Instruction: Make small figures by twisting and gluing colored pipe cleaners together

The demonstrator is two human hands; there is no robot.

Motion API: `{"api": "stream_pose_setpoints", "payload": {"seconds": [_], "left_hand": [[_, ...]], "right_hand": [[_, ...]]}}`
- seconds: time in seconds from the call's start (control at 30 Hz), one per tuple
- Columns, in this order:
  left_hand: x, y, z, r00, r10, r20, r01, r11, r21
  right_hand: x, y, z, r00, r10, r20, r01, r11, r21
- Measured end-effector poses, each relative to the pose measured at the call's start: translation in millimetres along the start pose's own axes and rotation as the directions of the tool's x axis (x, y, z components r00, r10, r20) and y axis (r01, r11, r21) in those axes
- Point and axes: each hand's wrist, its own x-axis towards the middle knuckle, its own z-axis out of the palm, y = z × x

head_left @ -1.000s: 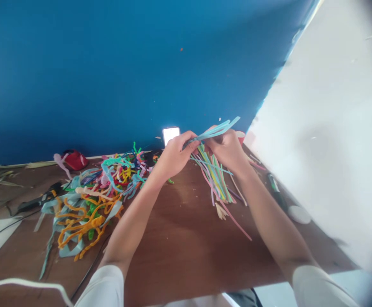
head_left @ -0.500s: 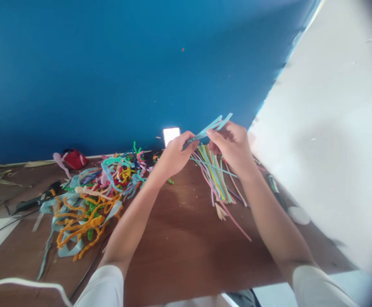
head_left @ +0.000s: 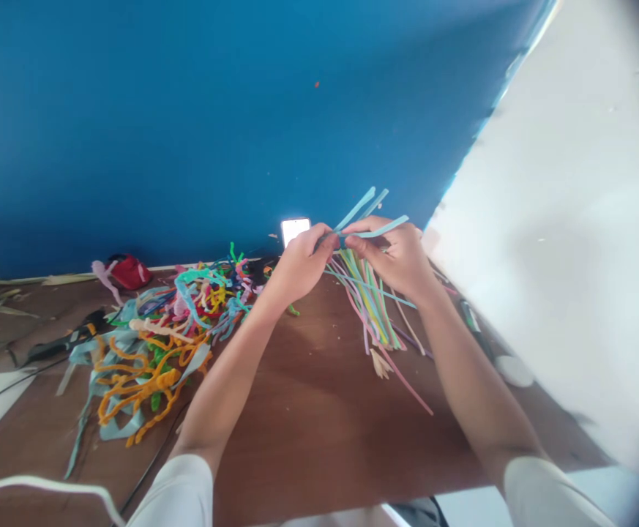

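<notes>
My left hand [head_left: 309,258] is closed, pinching a few light blue strips [head_left: 356,206] where they come together. My right hand [head_left: 390,252] is closed too, its thumb and fingers on one light blue strip [head_left: 386,228] that sticks out to the right. The other strips fan up and to the right against the blue wall. Whether they are paper or plastic I cannot tell. Below my hands a bundle of thin pastel strips [head_left: 371,307] in green, yellow, pink and blue lies on the brown table [head_left: 297,410]. My fingers hide the place where the held strips cross.
On the left lies a tangled heap of fuzzy pipe cleaners [head_left: 157,366]. A lit phone [head_left: 296,230] leans at the wall behind my hands. A red pouch [head_left: 131,272], a black tool [head_left: 66,340] with a cord and a white round object [head_left: 514,371] lie near the edges.
The light blue strips have spread apart. My right hand has moved slightly left and down, closer to my left hand, and one strip now points right at a lower angle.
</notes>
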Motion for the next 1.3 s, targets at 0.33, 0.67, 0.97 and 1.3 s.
{"api": "stream_pose_setpoints", "payload": {"seconds": [0.33, 0.67, 0.97, 1.3], "left_hand": [[0.5, -2.7, -1.5, 0.999, 0.021, 0.048, -0.018, 0.998, -0.064], [1.8, -5.8, 0.2, 0.995, -0.100, 0.029, 0.104, 0.964, -0.245], [4.9, -7.5, 6.7, 0.978, -0.205, -0.027, 0.172, 0.880, -0.442], [5.3, -5.9, 8.0, 0.983, -0.182, 0.006, 0.159, 0.840, -0.519]], "right_hand": [[-2.1, 2.2, -1.9, 0.996, -0.038, 0.084, 0.039, 0.999, -0.007], [0.1, 8.0, 5.5, 0.980, 0.094, -0.173, -0.072, 0.989, 0.132], [-2.8, 6.2, 17.5, 0.920, 0.046, -0.388, -0.006, 0.995, 0.103], [1.1, 8.6, 17.1, 0.971, 0.202, -0.130, -0.130, 0.896, 0.424]]}}
